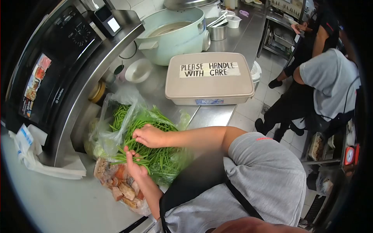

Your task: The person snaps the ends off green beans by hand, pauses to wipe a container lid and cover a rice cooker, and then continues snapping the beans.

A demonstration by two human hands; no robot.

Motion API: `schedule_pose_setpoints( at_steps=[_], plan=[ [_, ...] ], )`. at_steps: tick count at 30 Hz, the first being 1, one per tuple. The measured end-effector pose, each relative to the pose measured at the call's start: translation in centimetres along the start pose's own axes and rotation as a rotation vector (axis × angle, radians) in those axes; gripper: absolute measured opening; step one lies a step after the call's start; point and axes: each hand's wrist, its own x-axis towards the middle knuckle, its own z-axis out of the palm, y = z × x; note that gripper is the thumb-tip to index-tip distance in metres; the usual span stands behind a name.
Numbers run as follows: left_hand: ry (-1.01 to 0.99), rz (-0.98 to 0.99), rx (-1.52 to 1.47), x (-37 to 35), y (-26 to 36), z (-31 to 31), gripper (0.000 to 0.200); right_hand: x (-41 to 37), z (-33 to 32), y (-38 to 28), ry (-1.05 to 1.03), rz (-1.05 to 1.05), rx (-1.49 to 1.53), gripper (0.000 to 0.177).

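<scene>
In open plastic bag (131, 101) on counter (215, 114), green beans (157, 153) lie heaped. Your left hand (135, 165) holds small bunch (121, 157); right hand (150, 136) curls over heap, grip unclear. Hold bunch lightly, stems aligned, fingers clear of film.

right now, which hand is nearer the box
Right. The right hand is over the bean pile, below and left of the box in the picture; the left hand is lower and farther off, holding some beans.
</scene>
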Motion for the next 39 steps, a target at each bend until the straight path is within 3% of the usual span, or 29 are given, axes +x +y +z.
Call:
schedule_pose_setpoints(
  at_steps=[3, 16, 20, 26, 30, 34, 38, 39],
  plan=[
    [-0.043, 0.091, 0.044, -0.1, -1.0, 1.6, 0.026, 0.0, -0.2, -1.8, -0.044, -0.081, 0.266, 0.01],
    [0.149, 0.4, 0.142, -0.1, 1.0, 1.0, 0.02, -2.5, -0.1, -1.9, -0.301, 0.273, 0.167, 0.02],
    [0.15, 0.337, 0.151, -0.2, 1.5, 0.6, 0.02, -3.2, -1.1, -1.4, -0.308, 0.285, 0.096, 0.02],
    [0.179, 0.354, 0.117, 0.6, 1.3, -0.1, 0.015, -3.8, -1.2, -0.9, -0.258, 0.183, -0.001, 0.019],
    [0.18, 0.326, 0.149, 0.2, 1.6, 0.6, 0.012, -4.1, -1.5, -1.6, -0.439, -0.102, -0.051, 0.018],
    [0.094, 0.281, 0.328, 0.2, 0.9, 0.2, 0.015, -4.5, -1.0, -2.5, -0.692, -0.101, -0.166, 0.018],
    [0.115, 0.284, 0.317, 0.6, 1.3, -0.1, 0.017, -5.7, -0.7, -2.8, -0.856, -0.265, -0.286, 0.015],
    [0.127, 0.279, 0.314, 0.7, 2.3, -0.3, 0.017, -5.7, -0.6, -2.8, -0.8, -0.249, -0.316, 0.014]
  ],
)
